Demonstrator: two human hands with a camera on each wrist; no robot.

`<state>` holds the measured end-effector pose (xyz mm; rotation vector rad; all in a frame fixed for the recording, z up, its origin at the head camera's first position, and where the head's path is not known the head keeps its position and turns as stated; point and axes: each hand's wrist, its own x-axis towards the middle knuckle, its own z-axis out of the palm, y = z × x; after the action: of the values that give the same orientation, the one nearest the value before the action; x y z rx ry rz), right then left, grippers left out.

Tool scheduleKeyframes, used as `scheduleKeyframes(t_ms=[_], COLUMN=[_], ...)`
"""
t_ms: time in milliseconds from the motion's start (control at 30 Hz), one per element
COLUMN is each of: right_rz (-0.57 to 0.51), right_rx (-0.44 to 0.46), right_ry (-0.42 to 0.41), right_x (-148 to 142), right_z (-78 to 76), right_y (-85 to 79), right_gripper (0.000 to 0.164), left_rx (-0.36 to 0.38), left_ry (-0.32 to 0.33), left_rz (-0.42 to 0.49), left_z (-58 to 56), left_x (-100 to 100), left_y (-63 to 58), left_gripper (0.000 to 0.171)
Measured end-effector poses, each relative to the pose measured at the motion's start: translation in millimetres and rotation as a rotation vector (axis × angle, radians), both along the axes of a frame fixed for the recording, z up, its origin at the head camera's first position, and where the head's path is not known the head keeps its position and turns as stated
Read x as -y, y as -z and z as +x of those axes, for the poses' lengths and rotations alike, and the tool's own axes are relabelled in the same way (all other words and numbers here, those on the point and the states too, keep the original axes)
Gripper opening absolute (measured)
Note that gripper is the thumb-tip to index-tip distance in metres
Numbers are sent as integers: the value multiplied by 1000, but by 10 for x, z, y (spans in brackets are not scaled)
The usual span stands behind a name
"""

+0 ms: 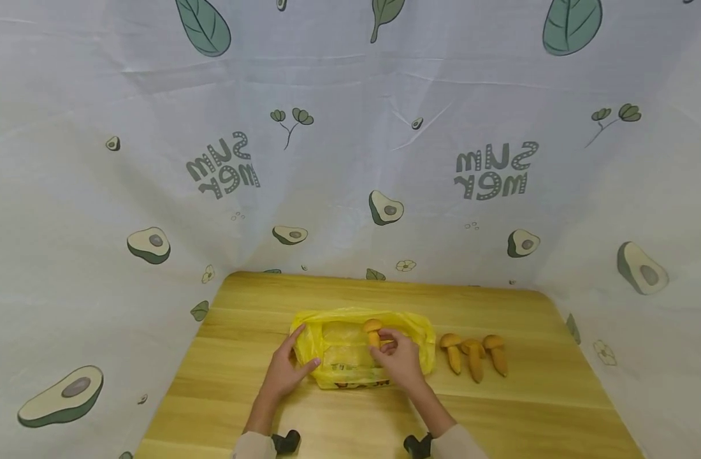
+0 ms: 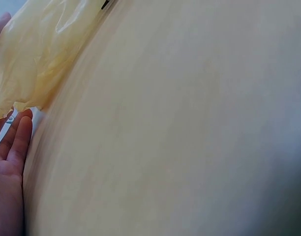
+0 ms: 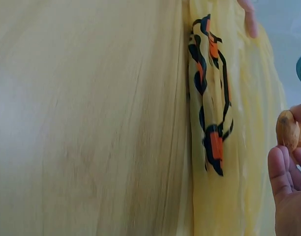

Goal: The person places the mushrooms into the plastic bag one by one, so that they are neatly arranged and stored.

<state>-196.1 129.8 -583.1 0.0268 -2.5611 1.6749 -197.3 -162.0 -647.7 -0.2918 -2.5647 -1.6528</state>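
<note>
A yellow plastic bag (image 1: pixel 359 375) stands with its mouth open on the wooden table. My left hand (image 1: pixel 285 368) holds the bag's left rim, thumb toward the front and fingers at the side; some fingers (image 2: pixel 21 140) show beside the bag's edge in the left wrist view. Over the bag's opening, my right hand (image 1: pixel 401 358) pinches a mushroom (image 1: pixel 372 325) with an orange-brown cap and paler stem, its stem end (image 3: pixel 287 130) toward the right wrist camera. Pale shapes lie within the bag; what they are I cannot tell.
To the right of the bag lie several similar items: one mushroom (image 1: pixel 452 352), a second mushroom (image 1: pixel 475 362) partly against it, and another mushroom (image 1: pixel 496 354). A white cloth (image 1: pixel 350 159) printed with avocados and leaves hangs behind and beside the wooden table (image 1: pixel 534 395).
</note>
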Motion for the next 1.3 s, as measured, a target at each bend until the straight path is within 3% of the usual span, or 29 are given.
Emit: scheduleKeyframes(t_ms=[233,533,900,1300], right_rz=[-45,-20,11,87], right_rx=[19,41,48,18], right_ry=[-34,-78,-122,-68], right_x=[160,418,714,927], right_z=[-39,-81,-74,-90], right_y=[54,147,208,341], right_gripper=[38,40,38,36], left_rx=[-13,60,31,37], left_ry=[9,15,12,6], left_rz=[33,24,8,-4], left_z=[-2,0,-1,-15], left_x=[-3,-14,-27,-19], left_y=[-23,-47,1,7], left_gripper=[88,88,89,87])
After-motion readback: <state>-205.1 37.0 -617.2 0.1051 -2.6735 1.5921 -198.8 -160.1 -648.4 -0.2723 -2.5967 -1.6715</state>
